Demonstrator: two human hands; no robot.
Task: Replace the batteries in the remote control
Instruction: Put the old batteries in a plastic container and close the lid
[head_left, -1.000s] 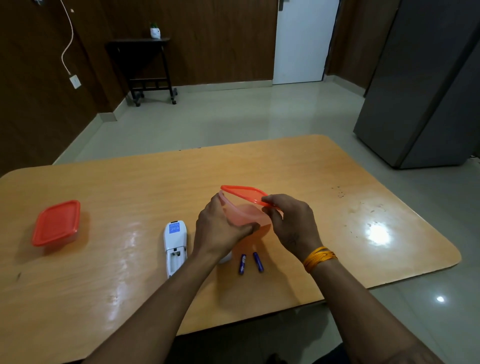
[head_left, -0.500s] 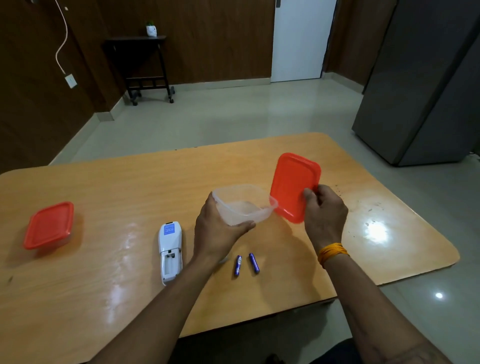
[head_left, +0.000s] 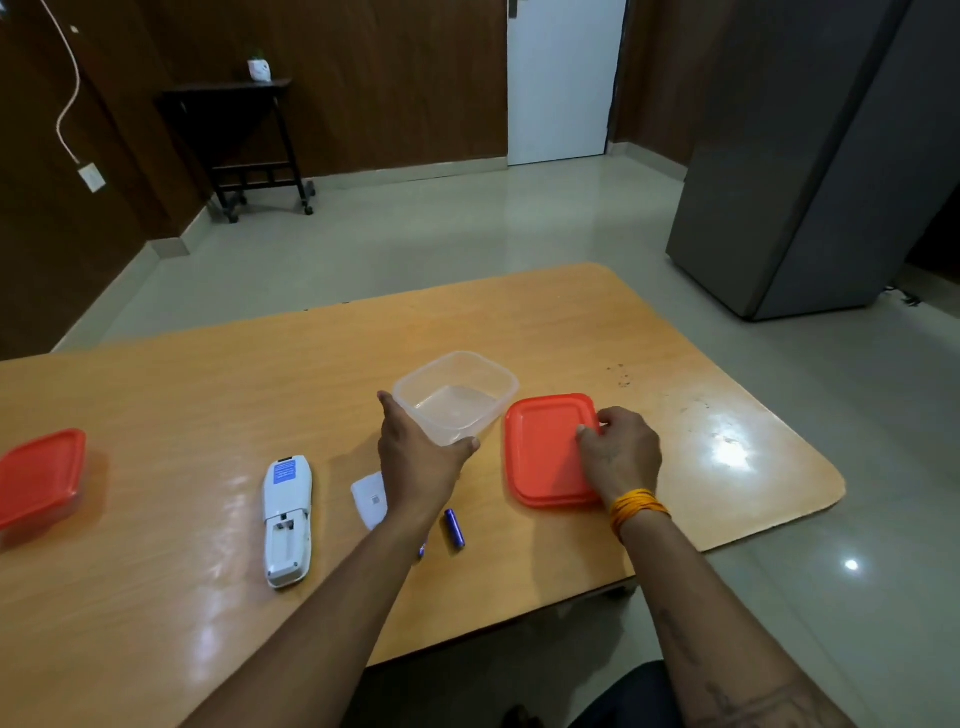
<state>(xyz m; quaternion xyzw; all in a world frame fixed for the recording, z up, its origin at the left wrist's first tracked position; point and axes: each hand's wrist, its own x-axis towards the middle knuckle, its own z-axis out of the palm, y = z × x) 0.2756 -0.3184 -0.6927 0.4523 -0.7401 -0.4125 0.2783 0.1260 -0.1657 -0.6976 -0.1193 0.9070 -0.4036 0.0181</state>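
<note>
Lid (head_left: 545, 449) now down, remote (head_left: 287, 519) left of hands

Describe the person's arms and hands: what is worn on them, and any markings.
Both forearms are bare, with no sleeves in view. The right wrist carries a bundle of orange-yellow thread wound round several times. Faint dark markings, perhaps tattoos, show along the right forearm, too blurred to read. The left hand and right hand wear no gloves; no rings can be made out.
</note>
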